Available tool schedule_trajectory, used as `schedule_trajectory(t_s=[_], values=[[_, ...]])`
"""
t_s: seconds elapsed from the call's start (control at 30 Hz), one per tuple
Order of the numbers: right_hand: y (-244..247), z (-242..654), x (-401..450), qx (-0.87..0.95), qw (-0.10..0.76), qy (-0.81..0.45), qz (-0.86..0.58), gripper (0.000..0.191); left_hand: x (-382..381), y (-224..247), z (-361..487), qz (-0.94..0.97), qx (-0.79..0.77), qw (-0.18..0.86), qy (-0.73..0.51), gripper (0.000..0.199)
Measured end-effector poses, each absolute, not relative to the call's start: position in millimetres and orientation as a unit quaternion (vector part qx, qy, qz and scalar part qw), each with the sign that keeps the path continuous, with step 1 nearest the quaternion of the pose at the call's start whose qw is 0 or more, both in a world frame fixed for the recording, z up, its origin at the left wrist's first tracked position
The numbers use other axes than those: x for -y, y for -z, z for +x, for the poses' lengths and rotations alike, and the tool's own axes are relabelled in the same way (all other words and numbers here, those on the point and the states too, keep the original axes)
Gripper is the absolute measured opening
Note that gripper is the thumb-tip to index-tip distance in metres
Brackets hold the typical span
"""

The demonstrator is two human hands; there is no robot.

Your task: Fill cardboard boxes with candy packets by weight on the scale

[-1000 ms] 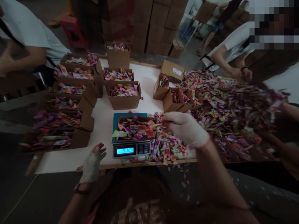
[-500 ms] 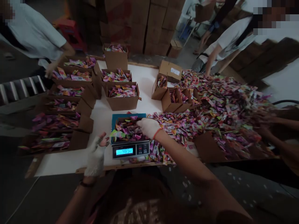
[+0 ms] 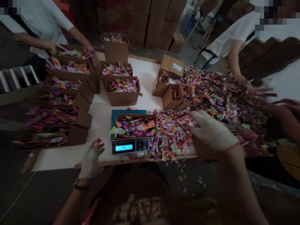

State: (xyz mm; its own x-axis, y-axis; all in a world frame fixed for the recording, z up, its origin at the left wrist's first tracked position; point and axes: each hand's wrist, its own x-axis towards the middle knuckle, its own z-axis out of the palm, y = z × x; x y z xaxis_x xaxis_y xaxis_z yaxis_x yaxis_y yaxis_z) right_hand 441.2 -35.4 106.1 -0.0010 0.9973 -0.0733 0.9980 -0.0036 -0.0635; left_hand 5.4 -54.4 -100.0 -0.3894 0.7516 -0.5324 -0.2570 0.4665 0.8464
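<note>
Those little packets (image 3: 170,125) heaped right of the scale (image 3: 130,147) look light and slippery, so I'd pinch mid-wrapper; right hand (image 3: 209,129) half-curled beside them, can't tell if gripping, left hand (image 3: 89,161) loosely open, empty.

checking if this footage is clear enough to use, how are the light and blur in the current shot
Head view: dim overall, darkest below the table; head view: the scale's display glows blue, brightest thing near the hands, its last digits uncertain; head view: the right hand looks soft, perhaps from motion; head view: the packet pile smears toward its far right end.
</note>
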Motion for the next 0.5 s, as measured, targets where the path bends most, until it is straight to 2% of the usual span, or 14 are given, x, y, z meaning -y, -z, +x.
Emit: schedule_trajectory(t_s=[0.07,0.13,0.27,0.37,0.5], values=[[-92.9,402.7,20.7,-0.750,0.002,0.109,0.653,0.039,52.5,99.5,4.4,0.182,-0.676,0.521,-0.489,0.085],[-77.4,352.9,0.5,-0.782,0.037,0.179,0.596,0.041,50.3,96.6,5.1,0.185,-0.671,0.523,-0.493,0.086],[-40.8,273.8,-36.3,-0.760,0.182,0.219,0.585,0.060,48.9,89.3,8.2,0.180,-0.666,0.526,-0.498,0.090],[-25.7,257.1,-51.6,-0.756,0.228,0.206,0.578,0.054,52.3,87.9,8.3,0.173,-0.668,0.526,-0.498,0.090],[-47.1,279.4,-51.1,-0.767,0.189,0.195,0.581,0.041,59.7,94.5,6.0,0.167,-0.680,0.516,-0.493,0.089]])
